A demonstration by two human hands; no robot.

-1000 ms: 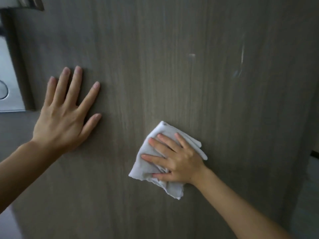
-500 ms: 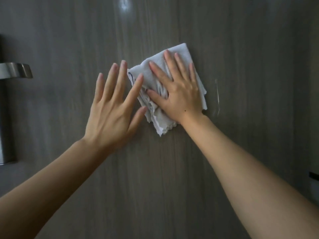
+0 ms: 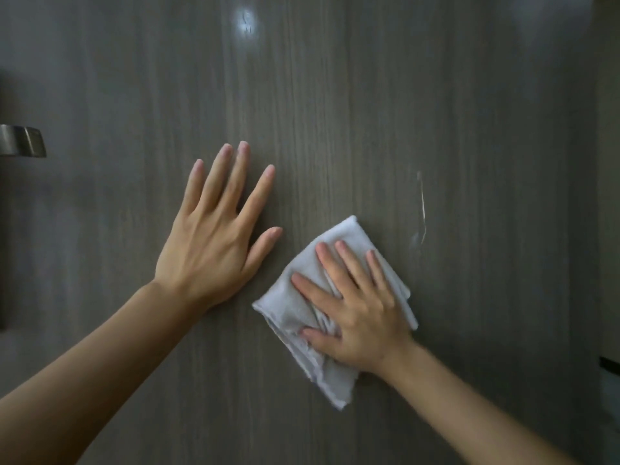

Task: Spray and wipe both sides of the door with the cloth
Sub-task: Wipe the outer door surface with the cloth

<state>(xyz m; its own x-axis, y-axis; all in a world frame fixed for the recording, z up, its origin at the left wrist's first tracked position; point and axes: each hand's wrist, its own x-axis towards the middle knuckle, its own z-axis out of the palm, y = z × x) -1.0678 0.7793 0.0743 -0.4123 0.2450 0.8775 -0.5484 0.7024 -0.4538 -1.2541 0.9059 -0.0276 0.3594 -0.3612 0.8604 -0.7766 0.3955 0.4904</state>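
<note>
- The door (image 3: 335, 112), a grey wood-grain panel, fills the view; the white cloth (image 3: 302, 307) lies folded and flat against it, right of centre and low in the frame
- The right hand (image 3: 359, 317) presses the cloth to the panel with fingers spread and nearly straight, thumb along its lower edge; it pins the cloth rather than gripping it
- The left hand (image 3: 214, 239) rests bare on the door just beside the cloth, flat and splayed, holding nothing; it looks to be steadying the panel
- A thin pale streak (image 3: 422, 209) runs down the surface up and right of the cloth; a bright glare spot (image 3: 247, 23) sits near the top; I cannot tell whether either is spray or reflection
- The metal handle (image 3: 23, 141) shows at the left edge
- To wipe well, I judge: keep the palm flat for even pressure; overlap strokes along the grain; carry the cloth over that streak; keep bracing so the door does not swing
</note>
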